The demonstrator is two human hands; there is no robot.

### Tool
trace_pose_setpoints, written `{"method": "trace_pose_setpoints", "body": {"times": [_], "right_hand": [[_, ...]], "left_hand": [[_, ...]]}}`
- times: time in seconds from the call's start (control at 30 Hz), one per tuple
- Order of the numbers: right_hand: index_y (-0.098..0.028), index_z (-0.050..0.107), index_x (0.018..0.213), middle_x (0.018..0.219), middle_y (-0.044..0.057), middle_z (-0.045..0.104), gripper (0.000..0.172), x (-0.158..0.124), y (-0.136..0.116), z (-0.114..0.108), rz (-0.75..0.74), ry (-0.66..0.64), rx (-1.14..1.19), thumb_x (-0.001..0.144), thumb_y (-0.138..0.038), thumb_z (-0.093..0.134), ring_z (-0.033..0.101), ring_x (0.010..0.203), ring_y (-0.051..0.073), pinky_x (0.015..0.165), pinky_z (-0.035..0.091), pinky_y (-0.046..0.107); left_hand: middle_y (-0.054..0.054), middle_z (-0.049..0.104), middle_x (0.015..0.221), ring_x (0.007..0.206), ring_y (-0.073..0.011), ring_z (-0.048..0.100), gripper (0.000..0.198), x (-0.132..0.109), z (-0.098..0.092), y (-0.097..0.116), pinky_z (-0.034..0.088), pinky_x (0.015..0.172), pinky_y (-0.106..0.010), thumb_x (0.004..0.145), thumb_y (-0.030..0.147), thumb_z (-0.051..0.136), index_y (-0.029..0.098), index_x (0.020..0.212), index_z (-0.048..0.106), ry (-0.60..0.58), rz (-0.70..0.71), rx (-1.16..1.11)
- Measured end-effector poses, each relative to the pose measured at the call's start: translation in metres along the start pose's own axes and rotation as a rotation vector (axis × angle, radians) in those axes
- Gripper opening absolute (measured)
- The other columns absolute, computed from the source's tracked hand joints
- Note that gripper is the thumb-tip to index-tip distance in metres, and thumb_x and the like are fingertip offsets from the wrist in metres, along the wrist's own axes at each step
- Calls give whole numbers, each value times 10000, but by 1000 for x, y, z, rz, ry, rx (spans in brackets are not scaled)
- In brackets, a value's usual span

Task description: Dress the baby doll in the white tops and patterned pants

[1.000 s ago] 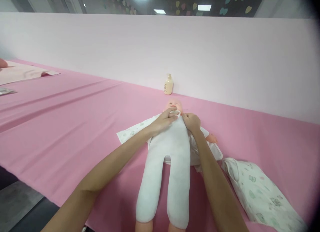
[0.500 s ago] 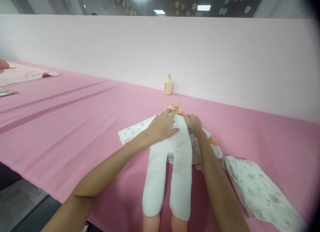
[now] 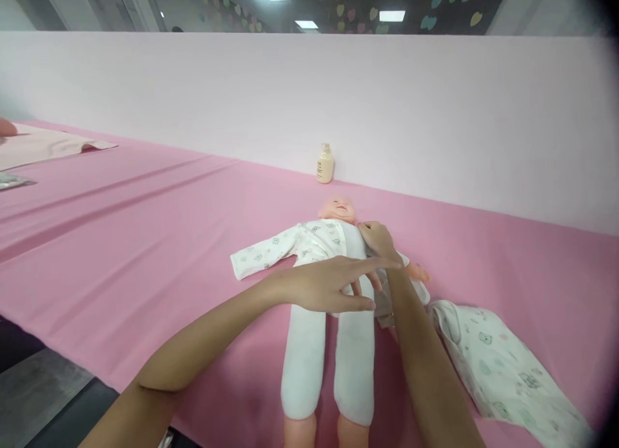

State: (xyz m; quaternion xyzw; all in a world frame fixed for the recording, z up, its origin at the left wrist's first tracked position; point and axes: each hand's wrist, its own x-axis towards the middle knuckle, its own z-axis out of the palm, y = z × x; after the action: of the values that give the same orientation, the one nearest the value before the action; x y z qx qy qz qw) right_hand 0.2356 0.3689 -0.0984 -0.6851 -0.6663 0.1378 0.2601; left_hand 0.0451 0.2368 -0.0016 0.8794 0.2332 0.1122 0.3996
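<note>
A baby doll [image 3: 355, 364] with a white cloth body lies on its back, head away from me. A white printed baby shirt [image 3: 316, 238] covers one side of its chest, and that sleeve stretches out to the left. On the right, the doll's hand [image 3: 418, 272] pokes out of the other sleeve. My left hand [image 3: 333, 283] hovers over the doll's belly, fingers apart, reaching toward my right wrist. At the doll's right-hand shoulder is my right hand [image 3: 378, 238], its fingers curled in; what they grip, if anything, is hidden.
Folded printed baby clothing [image 3: 503, 367] lies at the right. A cream pump bottle [image 3: 325, 164] stands by the white wall [image 3: 411, 113]. On the far left of the pink sheet [image 3: 159, 222] are a pale cloth [image 3: 48, 144] and part of something skin-coloured.
My left hand has moved from the doll's upper chest down and right, over the belly. The shirt's front panel now lies across the chest. My right hand has stayed at the shoulder.
</note>
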Motion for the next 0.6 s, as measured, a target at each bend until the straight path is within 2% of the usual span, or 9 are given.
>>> {"method": "trace_pose_setpoints", "body": {"times": [0.1, 0.2, 0.3, 0.37, 0.5, 0.6], "right_hand": [[-153, 594, 618, 577, -6, 487, 364, 2, 7, -5, -11, -49, 14, 823, -367, 380, 426, 587, 115, 545, 278, 229], [-154, 596, 634, 608, -5, 526, 314, 2, 18, -17, 13, -69, 70, 802, -368, 438, 462, 618, 123, 565, 313, 228], [-154, 628, 686, 675, 10, 589, 293, -1, 33, -34, 79, -87, 162, 778, -404, 506, 498, 638, 132, 579, 351, 237], [-151, 652, 720, 748, 34, 632, 327, -5, 43, -47, 100, -192, 227, 750, -465, 568, 533, 682, 149, 612, 386, 248], [-203, 686, 1001, 1066, 62, 657, 472, -12, 54, -62, 78, -425, 318, 657, -527, 696, 573, 937, 202, 790, 428, 283], [-223, 627, 1169, 1270, 79, 573, 617, -12, 47, -57, 43, -474, 364, 637, -520, 728, 522, 1122, 236, 928, 399, 315]], "left_hand": [[-27, 633, 1137, 970, -184, 605, 406, 3, -5, -14, 465, 833, -311, 915, 309, 380, 319, 1309, 476, 193, -35, 284], [-81, 591, 1226, 1135, -246, 523, 406, 8, -18, -47, 384, 971, -389, 933, 331, 323, 218, 1266, 525, 381, -135, 519], [-106, 456, 1395, 1292, -269, 389, 491, 12, -27, -77, 274, 1074, -409, 929, 416, 327, 179, 1340, 451, 366, -204, 543], [-82, 328, 1490, 1375, -254, 269, 562, 14, -28, -88, 211, 1113, -395, 926, 479, 302, 197, 1409, 354, 315, -230, 476], [-52, 180, 1549, 1427, -245, 123, 625, 18, -21, -93, 96, 1143, -431, 917, 547, 254, 235, 1458, 245, 306, -273, 409], [-53, 145, 1555, 1434, -250, 76, 625, 23, -15, -93, 35, 1139, -482, 916, 549, 254, 241, 1460, 239, 324, -278, 394]]}}
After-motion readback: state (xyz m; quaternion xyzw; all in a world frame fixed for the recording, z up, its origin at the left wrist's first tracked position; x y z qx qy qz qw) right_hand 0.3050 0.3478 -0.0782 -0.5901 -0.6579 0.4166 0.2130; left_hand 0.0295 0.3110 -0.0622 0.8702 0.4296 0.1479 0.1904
